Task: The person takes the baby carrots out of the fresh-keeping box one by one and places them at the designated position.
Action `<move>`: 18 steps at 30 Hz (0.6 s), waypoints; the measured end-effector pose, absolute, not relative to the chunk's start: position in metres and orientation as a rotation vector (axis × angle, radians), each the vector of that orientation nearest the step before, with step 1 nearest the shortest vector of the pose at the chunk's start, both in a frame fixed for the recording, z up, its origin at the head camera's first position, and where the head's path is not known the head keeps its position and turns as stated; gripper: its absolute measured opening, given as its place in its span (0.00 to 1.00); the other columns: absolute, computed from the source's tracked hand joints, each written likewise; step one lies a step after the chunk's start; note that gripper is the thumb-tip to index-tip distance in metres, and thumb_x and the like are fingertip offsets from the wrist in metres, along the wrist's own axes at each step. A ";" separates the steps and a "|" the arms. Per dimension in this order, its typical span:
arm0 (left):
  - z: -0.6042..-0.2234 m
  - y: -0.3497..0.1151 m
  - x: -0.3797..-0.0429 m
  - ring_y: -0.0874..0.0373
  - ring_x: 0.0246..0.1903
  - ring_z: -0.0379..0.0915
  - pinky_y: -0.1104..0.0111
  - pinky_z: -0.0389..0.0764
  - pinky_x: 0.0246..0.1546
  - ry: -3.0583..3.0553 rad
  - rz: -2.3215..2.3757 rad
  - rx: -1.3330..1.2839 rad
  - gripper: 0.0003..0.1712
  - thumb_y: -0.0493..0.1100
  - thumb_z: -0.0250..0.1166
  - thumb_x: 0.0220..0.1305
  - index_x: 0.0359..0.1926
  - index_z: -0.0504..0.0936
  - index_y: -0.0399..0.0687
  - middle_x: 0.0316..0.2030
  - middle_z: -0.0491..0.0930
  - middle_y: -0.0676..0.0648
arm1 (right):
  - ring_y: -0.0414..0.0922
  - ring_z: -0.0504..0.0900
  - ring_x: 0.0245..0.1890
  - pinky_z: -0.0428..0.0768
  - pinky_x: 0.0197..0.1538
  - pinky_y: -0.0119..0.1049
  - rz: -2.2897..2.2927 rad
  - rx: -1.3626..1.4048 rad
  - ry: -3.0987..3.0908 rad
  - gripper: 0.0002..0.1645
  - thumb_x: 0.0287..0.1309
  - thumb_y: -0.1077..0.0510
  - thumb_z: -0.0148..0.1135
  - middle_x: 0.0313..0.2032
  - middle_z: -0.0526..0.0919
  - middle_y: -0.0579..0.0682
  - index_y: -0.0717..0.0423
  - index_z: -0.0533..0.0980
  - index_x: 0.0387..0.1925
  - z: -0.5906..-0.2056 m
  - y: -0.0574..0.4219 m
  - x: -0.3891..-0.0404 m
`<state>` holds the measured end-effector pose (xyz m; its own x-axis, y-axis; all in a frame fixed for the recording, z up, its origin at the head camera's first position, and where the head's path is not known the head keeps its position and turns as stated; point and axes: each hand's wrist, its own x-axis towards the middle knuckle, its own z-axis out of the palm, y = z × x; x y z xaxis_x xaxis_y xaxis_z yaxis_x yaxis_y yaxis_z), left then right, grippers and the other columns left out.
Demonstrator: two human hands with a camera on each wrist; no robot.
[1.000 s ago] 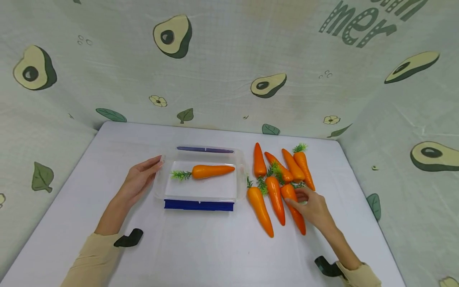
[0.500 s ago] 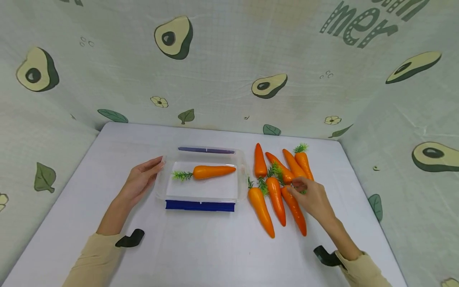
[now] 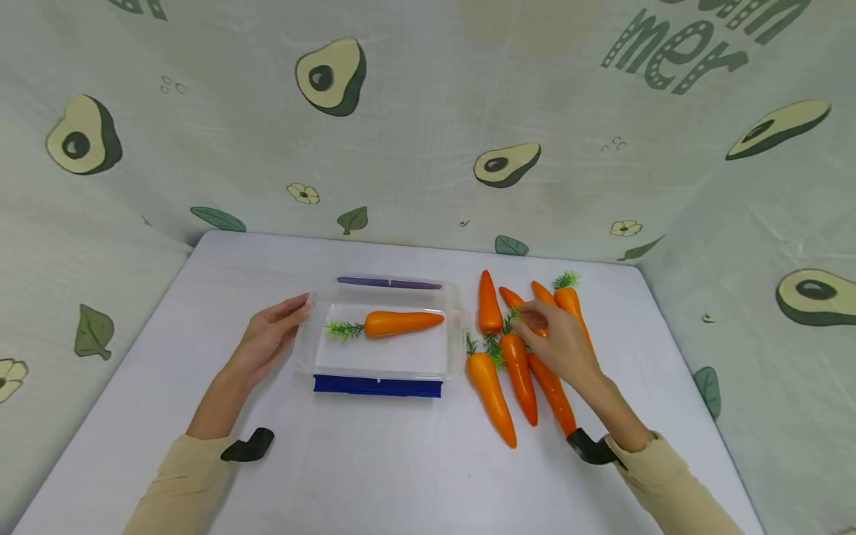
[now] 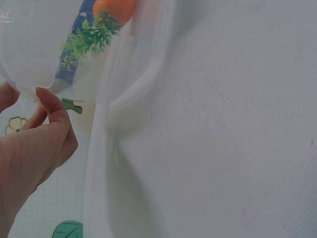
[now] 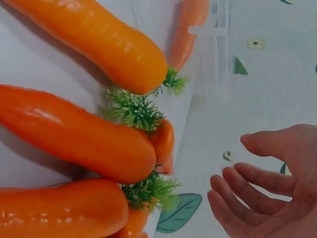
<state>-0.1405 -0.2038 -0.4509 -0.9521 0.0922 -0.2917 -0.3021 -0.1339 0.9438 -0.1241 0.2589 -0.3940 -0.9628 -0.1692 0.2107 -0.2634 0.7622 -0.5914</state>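
In the head view a clear plastic container (image 3: pixel 455 334) with blue side flaps stands left of the table's middle. One orange carrot (image 3: pixel 404 322) with green leaves lies inside it. My left hand (image 3: pixel 267 334) pinches the container's left rim, thumb and fingertips at its edge in the left wrist view. Over the carrot group is my right hand (image 3: pixel 560 340), thumb apart from its bent fingers and nothing between them in the right wrist view. Its fingertips are close to the leafy top of a middle carrot (image 3: pixel 519 379), covering part of a carrot behind (image 3: pixel 511 297).
Several more carrots lie right of the container, among them a front-left carrot (image 3: pixel 491 400), a back-left carrot (image 3: pixel 489 305) and a leafy back-right carrot (image 3: pixel 568 299). Behind the white table (image 3: pixel 374 461) hangs an avocado-print cloth (image 3: pixel 414 111).
My right hand has moved left and back, from the front-right carrot to the leafy tops of the middle ones. The left hand stays at the container's rim. The head view has shifted slightly.
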 end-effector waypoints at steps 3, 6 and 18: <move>-0.451 -0.204 -0.141 0.77 0.57 0.70 0.77 0.67 0.66 1.865 2.181 -0.242 0.41 0.48 0.67 0.73 0.78 0.60 0.37 0.75 0.63 0.49 | 0.61 0.85 0.46 0.85 0.52 0.57 1.009 0.377 -2.825 0.19 0.65 0.62 0.70 0.46 0.86 0.64 0.71 0.80 0.52 -0.390 0.250 -0.130; -0.451 -0.204 -0.141 0.76 0.57 0.70 0.80 0.69 0.63 1.870 2.176 -0.248 0.42 0.48 0.67 0.73 0.78 0.60 0.36 0.75 0.63 0.49 | 0.62 0.84 0.49 0.84 0.55 0.57 1.038 0.420 -2.833 0.20 0.65 0.62 0.69 0.50 0.85 0.66 0.72 0.79 0.54 -0.387 0.242 -0.136; -0.454 -0.203 -0.143 0.76 0.57 0.71 0.82 0.71 0.60 1.873 2.197 -0.251 0.41 0.47 0.67 0.72 0.77 0.61 0.35 0.75 0.64 0.48 | 0.58 0.81 0.52 0.81 0.59 0.54 0.997 0.594 -2.863 0.22 0.64 0.60 0.71 0.52 0.84 0.63 0.67 0.80 0.56 -0.374 0.200 -0.156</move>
<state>-0.1428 -0.2030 -0.4544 -0.9556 0.0725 -0.2856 -0.2935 -0.1472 0.9446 -0.1556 0.1999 -0.3737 -0.9249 -0.3391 0.1720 -0.3726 0.7180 -0.5879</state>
